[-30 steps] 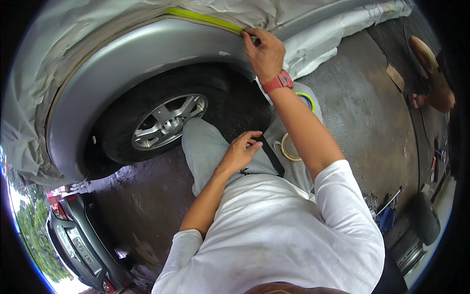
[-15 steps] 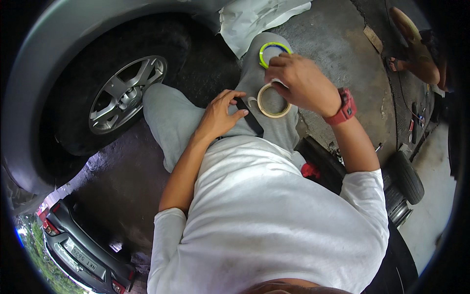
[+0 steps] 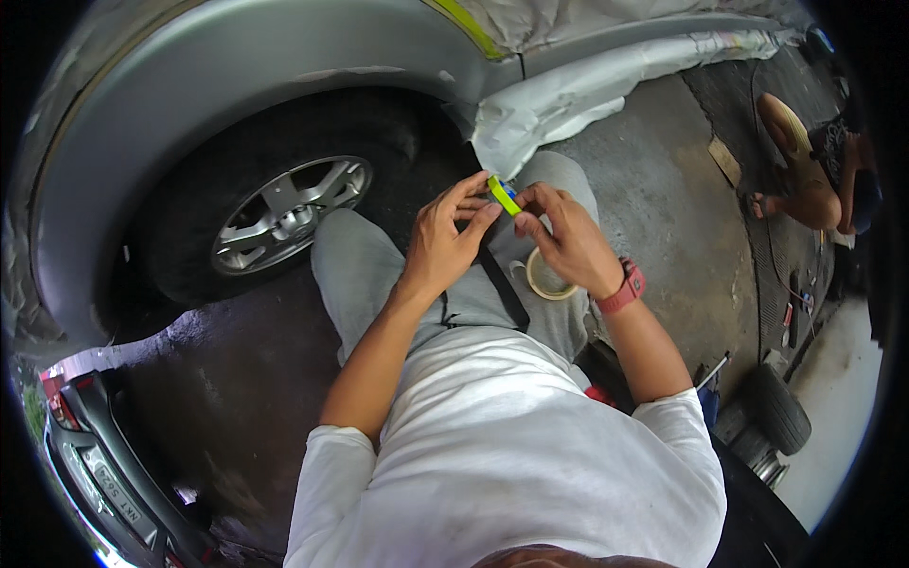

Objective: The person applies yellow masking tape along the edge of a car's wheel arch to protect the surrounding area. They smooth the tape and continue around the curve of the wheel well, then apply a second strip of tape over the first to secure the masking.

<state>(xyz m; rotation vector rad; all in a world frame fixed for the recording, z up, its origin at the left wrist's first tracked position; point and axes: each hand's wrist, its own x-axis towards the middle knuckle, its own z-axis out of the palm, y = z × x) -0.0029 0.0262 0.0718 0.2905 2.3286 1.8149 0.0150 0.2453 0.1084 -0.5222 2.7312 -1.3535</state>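
Observation:
A roll of bright yellow-green masking tape (image 3: 505, 197) with a blue inside is up between my hands, seen nearly edge-on. Fingers and thumb of my left hand (image 3: 447, 235) grip its left side. My right hand (image 3: 576, 244), with a red watch on the wrist, pinches at the roll's right edge with bent fingers; whether a loose tape end is between them is too small to see. A beige roll of masking tape (image 3: 551, 282) rests on my right thigh, just below the right hand, which partly covers it.
Ahead and to the left is a silver car fender (image 3: 388, 47) above a wheel (image 3: 294, 216). White masking sheet (image 3: 554, 104) hangs along the car's lower side. At the far right a person (image 3: 805, 170) sits low; tyres (image 3: 776, 412) lie at the right.
My right hand has lifted the yellow-green roll off my right leg to my left hand, which now grips it too. The view has tilted up, showing more of the car.

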